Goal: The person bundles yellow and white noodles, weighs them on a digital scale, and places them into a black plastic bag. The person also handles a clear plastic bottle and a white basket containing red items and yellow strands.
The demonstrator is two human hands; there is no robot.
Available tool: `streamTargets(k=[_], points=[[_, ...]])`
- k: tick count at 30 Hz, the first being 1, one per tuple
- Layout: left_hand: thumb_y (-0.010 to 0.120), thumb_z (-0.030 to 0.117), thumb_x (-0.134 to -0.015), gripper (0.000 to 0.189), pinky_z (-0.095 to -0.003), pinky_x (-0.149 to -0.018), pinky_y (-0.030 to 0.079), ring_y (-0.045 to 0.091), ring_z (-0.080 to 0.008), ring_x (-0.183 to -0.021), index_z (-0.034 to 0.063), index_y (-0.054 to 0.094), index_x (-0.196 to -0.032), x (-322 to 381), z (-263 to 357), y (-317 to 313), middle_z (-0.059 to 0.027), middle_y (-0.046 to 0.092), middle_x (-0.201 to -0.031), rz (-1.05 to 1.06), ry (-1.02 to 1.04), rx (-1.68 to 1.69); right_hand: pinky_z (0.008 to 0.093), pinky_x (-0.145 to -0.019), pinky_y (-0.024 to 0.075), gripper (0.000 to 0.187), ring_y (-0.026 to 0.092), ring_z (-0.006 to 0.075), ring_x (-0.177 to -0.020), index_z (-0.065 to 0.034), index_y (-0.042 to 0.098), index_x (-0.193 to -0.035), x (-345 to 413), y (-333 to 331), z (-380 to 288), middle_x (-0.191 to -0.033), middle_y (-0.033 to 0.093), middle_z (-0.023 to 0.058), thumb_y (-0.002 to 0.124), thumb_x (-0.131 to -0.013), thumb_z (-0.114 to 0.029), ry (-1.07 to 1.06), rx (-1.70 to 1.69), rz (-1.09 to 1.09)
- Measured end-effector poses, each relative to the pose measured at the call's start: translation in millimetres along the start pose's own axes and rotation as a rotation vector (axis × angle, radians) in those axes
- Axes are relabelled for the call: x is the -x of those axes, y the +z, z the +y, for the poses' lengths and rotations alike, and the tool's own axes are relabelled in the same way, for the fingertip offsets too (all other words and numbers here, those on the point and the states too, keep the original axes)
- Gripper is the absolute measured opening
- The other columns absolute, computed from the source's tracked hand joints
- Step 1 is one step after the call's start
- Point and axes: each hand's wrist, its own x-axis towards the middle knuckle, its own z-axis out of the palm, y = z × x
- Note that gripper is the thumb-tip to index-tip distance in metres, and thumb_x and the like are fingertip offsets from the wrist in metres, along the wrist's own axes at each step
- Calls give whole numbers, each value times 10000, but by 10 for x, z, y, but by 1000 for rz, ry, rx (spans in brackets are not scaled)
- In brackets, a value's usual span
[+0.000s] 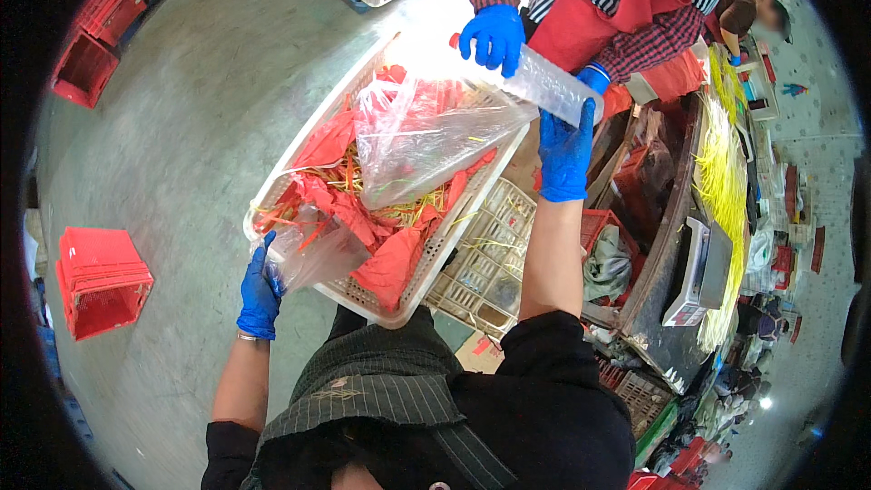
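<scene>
My right hand (565, 160), in a blue glove, cups the base of a large clear plastic bottle (554, 85) with a red cap. The bottle is tilted, and a co-worker's blue-gloved hand (495, 39) is at its upper part. Also gloved, my left hand (260, 296) is at the near left corner of a white plastic crate (401, 313), against a clear plastic bag (320, 252); its grip is partly hidden. Inside the crate lie red plastic scraps (391, 269), yellowish plant trimmings (347, 173) and a larger clear bag (422, 150).
Another pale crate (486, 262) sits low to the right. The worktable (653, 279) bears a scale (701, 279) and long yellow stalks (725, 170). Red crates (105, 279) stand on the floor at left. A co-worker in a red apron (585, 20) stands opposite.
</scene>
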Motion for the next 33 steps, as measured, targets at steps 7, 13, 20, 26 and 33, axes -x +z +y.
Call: streamTargets(k=[7,13,20,26,33], points=[[399,306,-970,373,-198,-406,234,284,-30,-449,118,519,-1269,44,-15,-4,87,321,-565,150,-6,-133,372,-877,488,215,608,264,-931,-1,590,-997,129,178,636,-976,633,143,514,-890,-171,179,69,-7],[381,312,-973,423,-181,-495,322,371,-41,-556,90,448,-1327,4,-14,163,42,534,-820,-28,122,-218,311,-849,465,277,611,180,-906,-33,610,-1108,1778,445,2392,-1022,649,87,520,-916,-212,323,805,-1129],[373,273,-979,421,-168,-558,377,433,-52,-609,59,424,-1337,180,403,172,0,549,-988,83,200,-399,350,-771,471,277,617,242,-822,-54,582,-1051,2034,90,3012,-896,638,152,542,-863,-253,600,1428,-1342],[408,313,-966,501,-208,-518,434,482,-62,-559,13,355,-1364,321,639,537,-49,527,-1181,-106,297,-317,329,-763,487,499,632,235,-831,-54,417,-1313,1803,-209,2694,-952,637,174,534,-837,-145,688,1625,-1345],[452,261,-954,503,-225,-611,449,528,-70,-683,-3,335,-1365,641,881,756,-54,517,-1150,-228,164,-400,313,-702,504,395,644,217,-786,15,477,-1200,1825,170,3006,-989,622,176,529,-817,-64,1042,1517,-1353]])
